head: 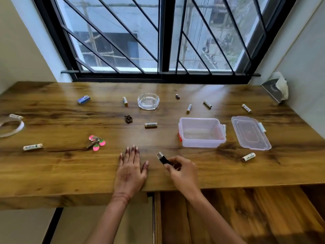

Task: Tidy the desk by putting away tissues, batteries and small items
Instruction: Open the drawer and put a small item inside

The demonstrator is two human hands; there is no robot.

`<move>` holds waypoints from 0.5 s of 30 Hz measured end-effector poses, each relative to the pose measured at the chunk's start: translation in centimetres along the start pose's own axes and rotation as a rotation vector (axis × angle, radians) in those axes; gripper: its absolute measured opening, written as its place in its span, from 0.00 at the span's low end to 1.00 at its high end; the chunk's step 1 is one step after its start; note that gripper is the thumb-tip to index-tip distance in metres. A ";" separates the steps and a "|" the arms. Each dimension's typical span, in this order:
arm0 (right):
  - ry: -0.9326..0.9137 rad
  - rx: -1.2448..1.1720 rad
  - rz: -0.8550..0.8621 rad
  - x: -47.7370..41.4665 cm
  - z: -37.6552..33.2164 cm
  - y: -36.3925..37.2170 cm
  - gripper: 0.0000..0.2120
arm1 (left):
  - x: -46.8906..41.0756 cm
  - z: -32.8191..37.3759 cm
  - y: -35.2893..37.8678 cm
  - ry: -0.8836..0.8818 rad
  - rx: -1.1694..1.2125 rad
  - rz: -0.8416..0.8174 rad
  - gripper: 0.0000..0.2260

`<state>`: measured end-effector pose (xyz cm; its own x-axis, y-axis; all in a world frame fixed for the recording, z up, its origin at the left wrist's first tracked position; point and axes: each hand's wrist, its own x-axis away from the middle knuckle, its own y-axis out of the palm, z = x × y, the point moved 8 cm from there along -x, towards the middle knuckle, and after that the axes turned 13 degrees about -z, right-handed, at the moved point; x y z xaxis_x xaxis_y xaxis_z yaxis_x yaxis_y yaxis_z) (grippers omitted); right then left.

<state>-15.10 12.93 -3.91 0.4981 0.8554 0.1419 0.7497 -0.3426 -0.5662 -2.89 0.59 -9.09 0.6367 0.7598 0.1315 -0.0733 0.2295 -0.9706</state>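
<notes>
Desk: a wood-grain top (70,173) is set under a window (161,32) with slanted black bars; pale walls are seen on both sides.
Writing: dark print is carried by the middle battery (150,125) and the near-right battery (248,156), but it is too blurred to be read.
Left hand: the left hand (130,173) is laid flat on the desk near the front edge, with the fingers straight and close together and the thumb spread aside; nothing is held.
Right hand: a small black item (162,158) with a silver end is pinched between the thumb and curled fingers of the right hand (182,171), just right of the left hand, with the silver end pointed away.
Container: a clear plastic box (202,132) is stood open beyond the right hand, with an orange clip on its left side; its lid (250,132) is laid flat to its right, apart from it.
Other batteries: one is seen at near left (32,147), one beside the ashtray (125,101), and three across the far right (189,108) (207,104) (246,108).
Tissues: a tissue box (276,90) is tucked into the far right corner, with white tissue sticking out.
Small items: a pink keyring (96,142), a dark clip (128,119), a blue packet (83,99) and a tiny dark piece (177,96) are scattered about.
Surroundings: a glass ashtray (148,101) is placed mid-desk; a white band (12,125) is cut off by the left edge.
</notes>
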 end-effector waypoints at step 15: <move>0.512 -0.094 -0.160 9.4 14.2 4.6 0.12 | 0.4 0.3 -0.3 -0.024 0.014 -0.036 0.28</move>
<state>-13.17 24.88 -16.74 0.5058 0.6095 0.6105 0.8574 -0.2770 -0.4338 -2.87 1.03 -8.66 0.6204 0.7653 0.1715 -0.0618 0.2657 -0.9621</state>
